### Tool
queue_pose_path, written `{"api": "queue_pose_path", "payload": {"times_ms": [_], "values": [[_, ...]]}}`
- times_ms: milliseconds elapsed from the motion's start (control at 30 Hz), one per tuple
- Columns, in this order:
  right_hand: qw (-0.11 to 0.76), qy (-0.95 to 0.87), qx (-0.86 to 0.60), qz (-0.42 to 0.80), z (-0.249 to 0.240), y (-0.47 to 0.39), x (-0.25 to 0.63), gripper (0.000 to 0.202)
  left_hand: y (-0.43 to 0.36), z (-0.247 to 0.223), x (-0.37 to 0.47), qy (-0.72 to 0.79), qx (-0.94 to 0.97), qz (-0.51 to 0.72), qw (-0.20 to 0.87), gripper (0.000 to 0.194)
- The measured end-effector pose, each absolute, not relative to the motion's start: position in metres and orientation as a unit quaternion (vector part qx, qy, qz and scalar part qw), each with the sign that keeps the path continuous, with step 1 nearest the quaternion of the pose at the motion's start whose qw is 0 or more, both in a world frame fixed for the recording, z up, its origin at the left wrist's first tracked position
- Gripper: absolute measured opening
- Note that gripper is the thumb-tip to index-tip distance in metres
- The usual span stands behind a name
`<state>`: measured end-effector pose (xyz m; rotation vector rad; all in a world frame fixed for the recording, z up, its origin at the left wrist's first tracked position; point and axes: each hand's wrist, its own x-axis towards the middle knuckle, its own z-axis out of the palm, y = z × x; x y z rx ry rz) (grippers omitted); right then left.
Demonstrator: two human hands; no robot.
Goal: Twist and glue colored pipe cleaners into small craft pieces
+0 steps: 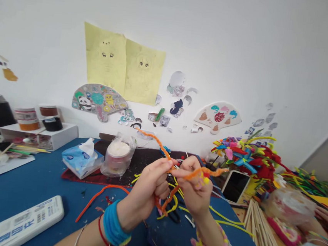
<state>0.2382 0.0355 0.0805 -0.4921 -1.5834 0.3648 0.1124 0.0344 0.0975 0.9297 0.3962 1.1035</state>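
Observation:
An orange pipe cleaner (156, 138) is held up over the blue table (79, 184), bent so that one end rises to the upper left, another points right and a loop hangs below the fingers. My left hand (154, 180) pinches it between thumb and forefinger, the other fingers curled in. Close beside, my right hand (196, 192) grips the same pipe cleaner, with part of it lying across the fingers. A small yellow and pink ornament (204, 178) shows at this hand. Below lie several yellow pipe cleaners (226, 222), and a red-orange one (90, 204) curves to the left.
A tissue pack (73, 158) and a bagged tub (117, 153) stand at the back. A white box-shaped item (38, 219) lies front left. To the right are a phone (235, 187), a colourful pipe-cleaner bundle (250, 154), wooden sticks (263, 233) and another person's arm (327, 216).

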Motion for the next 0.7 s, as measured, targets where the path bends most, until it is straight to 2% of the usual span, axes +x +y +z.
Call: {"api": "queue_pose_path", "payload": {"times_ms": [133,233,267,367,500,600,700], "values": [[0.51,-0.823,-0.246,-0.038,0.088,0.024,0.253,0.02,0.033,0.109,0.098,0.233,0.469,0.503,0.687,0.016],[0.402,-0.853,-0.32,-0.092,0.091,0.022,0.255,0.009,0.036,0.11,0.093,0.264,0.482,0.516,0.657,0.02],[0.382,-0.853,-0.34,-0.102,0.091,0.024,0.254,0.012,0.037,0.109,0.093,0.278,0.481,0.525,0.645,0.021],[0.379,-0.842,-0.35,-0.155,0.088,0.033,0.249,0.025,0.043,0.105,0.095,0.32,0.472,0.565,0.596,0.022],[0.404,-0.835,-0.31,-0.209,0.084,0.041,0.244,0.026,0.047,0.106,0.097,0.33,0.473,0.591,0.564,0.025],[0.397,-0.844,-0.309,-0.184,0.086,0.04,0.241,0.024,0.048,0.11,0.095,0.327,0.487,0.58,0.565,0.025],[0.411,-0.841,-0.338,-0.102,0.091,0.033,0.238,0.031,0.049,0.111,0.092,0.318,0.505,0.579,0.555,0.023]]}}
